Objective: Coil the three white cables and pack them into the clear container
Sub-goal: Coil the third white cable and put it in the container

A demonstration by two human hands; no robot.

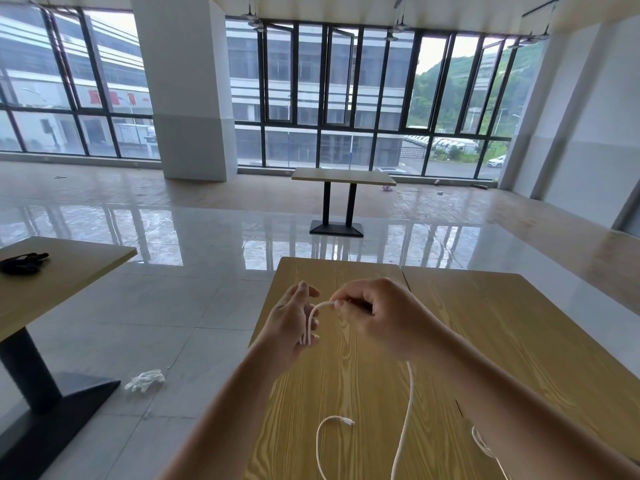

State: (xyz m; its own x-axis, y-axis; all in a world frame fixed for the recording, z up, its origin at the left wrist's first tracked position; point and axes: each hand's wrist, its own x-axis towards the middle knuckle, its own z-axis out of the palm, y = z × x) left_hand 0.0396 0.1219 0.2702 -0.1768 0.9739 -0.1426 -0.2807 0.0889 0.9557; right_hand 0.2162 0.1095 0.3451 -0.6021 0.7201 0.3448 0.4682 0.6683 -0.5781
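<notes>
The left hand point(294, 320), fingers spread, serves as a former for loops of white cable point(407, 410); the right hand point(374, 315) pinches the strand to wind it, its slack trailing over the bench point(519, 341).

Both bare forearms reach forward, hands close together. Left hand point(294, 320) upright, fingers straight and spread, white cable point(408, 410) looped around them. Right hand point(377, 317) knuckles up, fingers curled, pinching the cable at its fingertips.
</notes>
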